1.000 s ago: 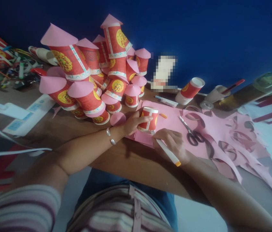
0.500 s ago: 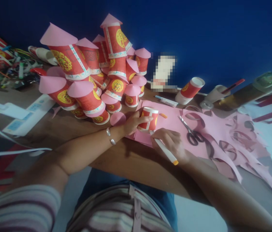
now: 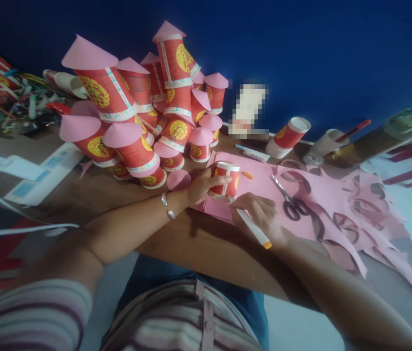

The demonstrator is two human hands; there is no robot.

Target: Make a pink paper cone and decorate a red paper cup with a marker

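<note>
My left hand [image 3: 203, 188] is wrapped round a red and white paper cup [image 3: 226, 176], held tilted over the pink paper. In my right hand [image 3: 259, 212] is a white marker [image 3: 252, 227] with an orange end pointing toward me. Its writing tip meets or nearly meets the lower rim of the cup; my fingers partly hide the spot. Just beyond the cup lies an orange marker cap [image 3: 247, 175]. Pink paper sheets [image 3: 260, 170] spread under both hands. To the right of my right hand, scissors [image 3: 290, 201] with dark handles rest on the paper.
Several red cups with pink cone tops [image 3: 128, 141] are stacked at the left. A white power strip [image 3: 41, 178] with a cable lies nearer. Pink offcuts [image 3: 366, 209] cover the right side. Stacked cups [image 3: 289, 136], a tape roll [image 3: 313, 158] and a bottle [image 3: 381, 134] stand behind.
My right hand and the marker have shifted very slightly to the right along the cup's rim. My left hand and the cup look unmoved.
</note>
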